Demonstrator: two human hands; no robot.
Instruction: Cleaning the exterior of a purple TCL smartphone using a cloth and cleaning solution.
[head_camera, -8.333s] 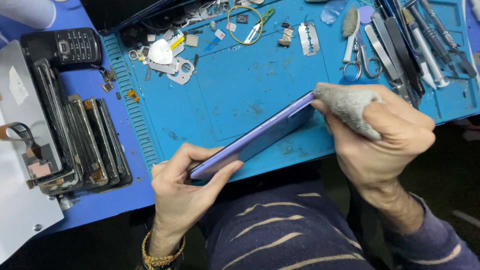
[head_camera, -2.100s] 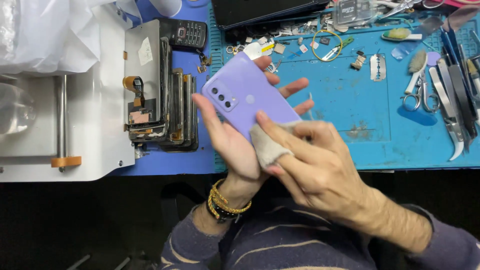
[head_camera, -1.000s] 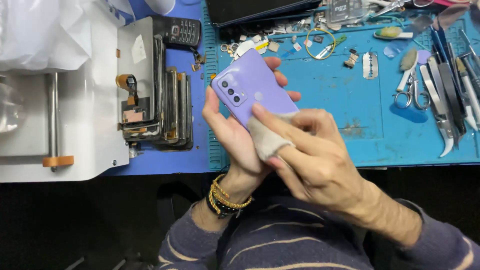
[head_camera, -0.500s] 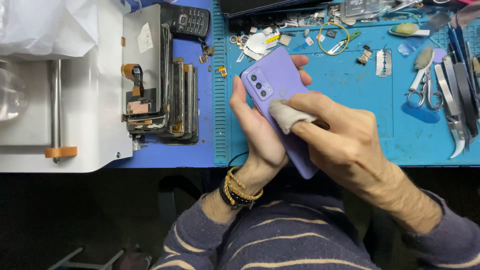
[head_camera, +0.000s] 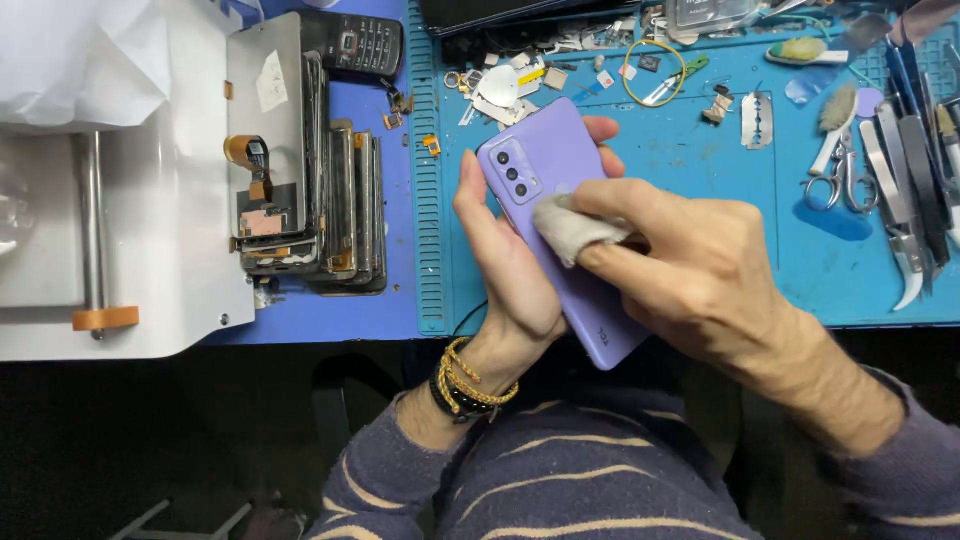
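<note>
The cloth pad (head_camera: 572, 228) is sliding up the back of the purple smartphone (head_camera: 560, 225), now sitting nearer the camera cluster than half a second ago. The right hand (head_camera: 690, 270) is pinching that pad in its fingers, pressing it against the phone. The left hand (head_camera: 505, 265) is cradling the phone from below, fingers wrapping its edges, above the blue worktop mat (head_camera: 700, 200).

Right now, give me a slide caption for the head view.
Left hand holds a purple phone back-up while the right hand presses a cloth on it.
</note>
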